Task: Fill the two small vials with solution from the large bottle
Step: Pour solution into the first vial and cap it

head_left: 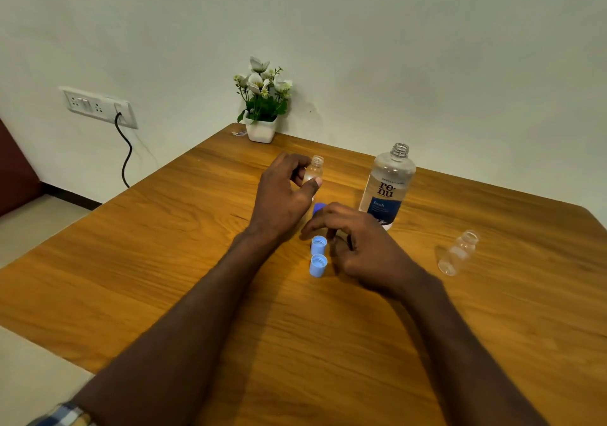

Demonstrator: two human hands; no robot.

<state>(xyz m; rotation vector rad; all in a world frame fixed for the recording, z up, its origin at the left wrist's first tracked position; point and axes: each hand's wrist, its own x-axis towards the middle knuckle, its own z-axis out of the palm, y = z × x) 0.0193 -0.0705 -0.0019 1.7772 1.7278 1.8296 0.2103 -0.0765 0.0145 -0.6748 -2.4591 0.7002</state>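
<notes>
The large clear bottle (387,185), uncapped and with a white and blue label, stands upright at the table's back right. My left hand (279,195) holds a small clear vial (314,169) upright, its mouth uncovered. A second small vial (458,253) stands uncapped on the table at the right, apart from both hands. My right hand (358,245) hovers low over the table with curled fingers beside two light blue caps (318,254), which sit mouth up. A darker blue cap (318,208) peeks out behind its fingers. I cannot tell whether the right hand touches a cap.
The wooden table (164,261) meets the wall at the back. A white pot of flowers (262,110) sits at the far edge. A wall socket with a black cable (124,143) is at the left. The table's left edge drops to the floor.
</notes>
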